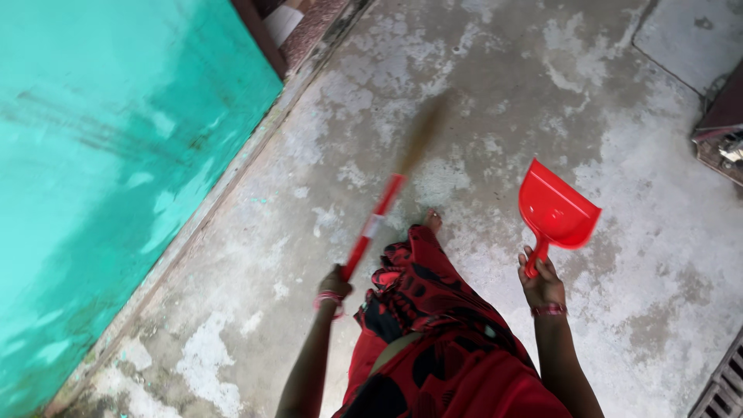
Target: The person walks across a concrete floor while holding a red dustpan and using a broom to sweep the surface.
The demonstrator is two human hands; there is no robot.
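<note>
Red-and-black patterned cloth (433,340) fills the foot of the frame as a person stands on a patchy grey concrete floor (619,232), one bare foot (432,221) showing at the hem. Left hand (334,283), its grip closed round the red handle, holds a broom (387,205) slanting up and away, its bristle end blurred over the concrete. Right hand (542,285) has its grip wrapped on the short handle of a red dustpan (557,210), held above the floor with its open mouth facing away from the person, well apart from the broom head. A teal wall (116,155) runs along the left, meeting the floor at a raised kerb; a metal grate (724,383) sits at the lower right corner. Sweeping well here likely means short strokes drawn from the wall edge toward the middle, bristles kept flat on the rough surface, and the dustpan's lip pressed down to the concrete before anything is pushed in.
</note>
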